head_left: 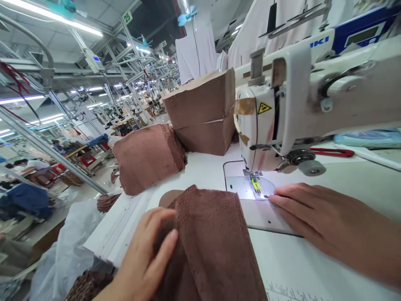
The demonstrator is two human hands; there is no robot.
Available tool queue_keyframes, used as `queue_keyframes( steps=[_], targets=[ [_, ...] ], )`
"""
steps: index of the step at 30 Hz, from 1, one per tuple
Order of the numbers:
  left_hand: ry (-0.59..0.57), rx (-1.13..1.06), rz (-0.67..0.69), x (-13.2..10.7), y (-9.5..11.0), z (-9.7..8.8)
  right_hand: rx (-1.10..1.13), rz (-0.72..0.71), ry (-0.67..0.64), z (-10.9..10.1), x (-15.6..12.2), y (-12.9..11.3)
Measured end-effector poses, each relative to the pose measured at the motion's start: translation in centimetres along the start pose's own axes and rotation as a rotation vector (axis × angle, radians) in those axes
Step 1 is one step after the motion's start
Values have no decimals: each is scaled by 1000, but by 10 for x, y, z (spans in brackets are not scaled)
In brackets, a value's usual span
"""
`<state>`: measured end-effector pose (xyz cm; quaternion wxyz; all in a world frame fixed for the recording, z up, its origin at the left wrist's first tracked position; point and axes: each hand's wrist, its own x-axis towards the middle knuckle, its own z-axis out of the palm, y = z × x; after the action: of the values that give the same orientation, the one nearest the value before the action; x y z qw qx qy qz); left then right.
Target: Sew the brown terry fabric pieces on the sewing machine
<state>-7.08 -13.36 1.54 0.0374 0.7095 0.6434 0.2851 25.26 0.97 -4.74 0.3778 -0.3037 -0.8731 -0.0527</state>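
A brown, fuzzy fabric piece (219, 238) lies at the front of the white sewing table, with a folded layer along its left side. My left hand (147, 246) is at its left edge, thumb and fingers curled around the cloth. My right hand (326, 221) rests flat, fingers stretched out, on the machine bed just right of the needle plate (241, 188). It holds nothing. Above the plate is the sewing machine (260, 125), its yellow-marked presser foot (256, 184) lit by a lamp. No cloth lies under the foot.
A stack of brown fabric pieces (147, 156) sits on the table's left, beside a taller brown-sided box (200, 113). A red cutter (335, 152) lies behind the machine arm. Clear plastic (69, 238) hangs left of the table edge. Other workstations fill the background.
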Motion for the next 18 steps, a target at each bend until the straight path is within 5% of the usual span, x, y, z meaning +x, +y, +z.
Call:
queue_keyframes(
  steps=[2, 4, 10, 18],
  targets=[
    [-43, 47, -218, 7, 3, -13, 25, 47, -4, -3, 0, -8],
    [-108, 25, -275, 14, 2, -15, 47, 79, -5, -7, 1, -14],
    [-116, 27, -271, 29, -11, -2, 130, 154, -25, -19, 3, -30],
    [-131, 37, -235, 46, -11, -13, 424, 378, -113, -42, 14, -61]
  ],
)
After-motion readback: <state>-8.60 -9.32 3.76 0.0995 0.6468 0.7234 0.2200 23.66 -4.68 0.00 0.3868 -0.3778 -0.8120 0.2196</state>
